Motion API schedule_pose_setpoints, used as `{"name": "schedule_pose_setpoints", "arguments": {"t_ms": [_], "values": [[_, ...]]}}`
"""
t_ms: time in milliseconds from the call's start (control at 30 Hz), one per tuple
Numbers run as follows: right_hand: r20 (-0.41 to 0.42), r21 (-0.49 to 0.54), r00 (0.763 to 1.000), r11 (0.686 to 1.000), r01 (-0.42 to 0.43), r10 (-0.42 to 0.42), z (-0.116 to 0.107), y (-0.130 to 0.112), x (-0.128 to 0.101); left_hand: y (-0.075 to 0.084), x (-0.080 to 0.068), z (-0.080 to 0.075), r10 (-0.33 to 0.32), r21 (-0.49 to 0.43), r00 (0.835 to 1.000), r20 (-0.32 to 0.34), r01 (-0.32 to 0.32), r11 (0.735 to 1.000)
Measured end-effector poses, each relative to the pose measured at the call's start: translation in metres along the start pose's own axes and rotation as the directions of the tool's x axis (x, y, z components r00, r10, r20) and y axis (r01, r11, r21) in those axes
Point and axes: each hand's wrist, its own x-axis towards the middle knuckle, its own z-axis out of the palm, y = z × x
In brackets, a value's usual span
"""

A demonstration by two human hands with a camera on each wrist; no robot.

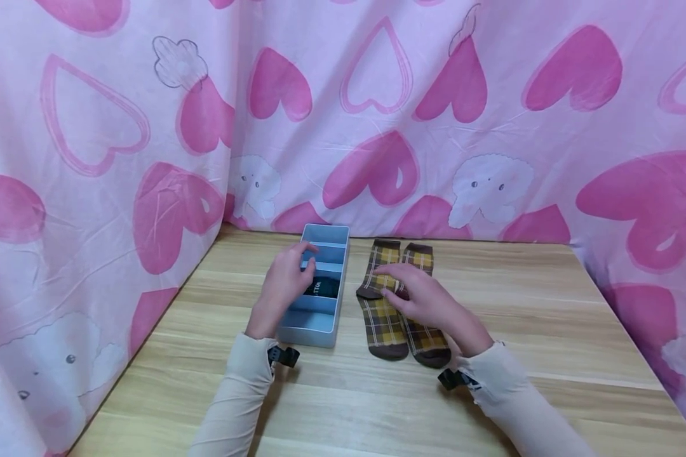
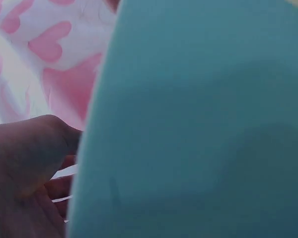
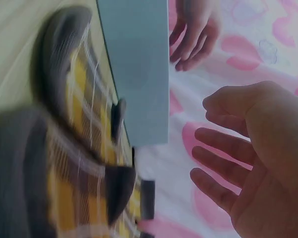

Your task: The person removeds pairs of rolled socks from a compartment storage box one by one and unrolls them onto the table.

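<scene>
A pair of brown and yellow plaid socks (image 1: pixel 384 324) lies flat on the table, side by side, toes toward the near edge. To their left stands a long blue-grey divided box (image 1: pixel 311 336). One of its middle compartments holds a dark folded item (image 1: pixel 324 287) with pale lettering, perhaps a sock. My left hand (image 1: pixel 286 276) hovers over the box's left side, fingers loosely bent and holding nothing. Above the socks is my right hand (image 1: pixel 425 298); in the right wrist view its fingers (image 3: pixel 223 166) are spread, apart from the fabric.
The wooden table (image 1: pixel 526 317) extends right of the socks and toward the near edge. A pink heart-patterned curtain (image 1: pixel 366 95) closes off the back and both sides. Black straps with cameras (image 1: pixel 284 357) sit on both wrists.
</scene>
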Motion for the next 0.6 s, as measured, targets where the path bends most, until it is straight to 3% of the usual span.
{"name": "schedule_pose_setpoints", "arguments": {"t_ms": [333, 600], "values": [[0.123, 0.090, 0.989, 0.994, 0.066, -0.077, 0.023, -0.030, 0.034, -0.025, 0.004, 0.002, -0.103, -0.050, 0.995, -0.017, 0.102, 0.993], [0.197, 0.094, 0.970, 0.988, 0.125, -0.142, 0.031, -0.043, 0.064, -0.037, 0.007, 0.004, -0.137, -0.112, 0.990, -0.018, 0.134, 0.985]]}}
